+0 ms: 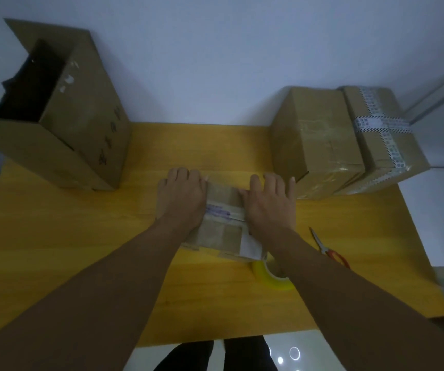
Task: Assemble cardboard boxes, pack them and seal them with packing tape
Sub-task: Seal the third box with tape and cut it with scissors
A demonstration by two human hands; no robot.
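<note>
Bare forearms (124,266), apparently dark trousers (188,356)

Four cardboard boxes stand on the worktop (81,250): one large open box (81,129) at the far left corner, two sealed boxes side by side at the far right corner, one clear-taped box (314,145) and one printed-tape box (384,145), and one small box (223,210) near the middle. One tape roll (266,274) and one pair of scissors (328,250) lie toward the near right. Two hands, left hand (180,194) and right hand (269,202), rest on the small box.
</note>
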